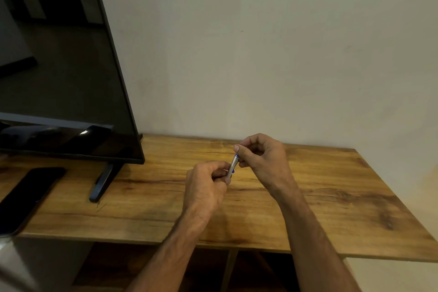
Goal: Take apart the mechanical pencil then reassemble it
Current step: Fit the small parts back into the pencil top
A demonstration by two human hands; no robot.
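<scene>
A silver mechanical pencil (233, 165) with blue parts is held upright and slightly tilted above the wooden table (331, 197). My left hand (206, 187) grips its lower end with curled fingers, hiding that end. My right hand (260, 154) pinches the blue top end between thumb and fingertips. Both hands hover over the middle of the table.
A dark flat screen (61, 78) on a black stand foot (102, 185) fills the left side. A black phone (26, 197) lies at the table's left front corner. A pale wall rises behind the table. The table's front edge runs below my forearms.
</scene>
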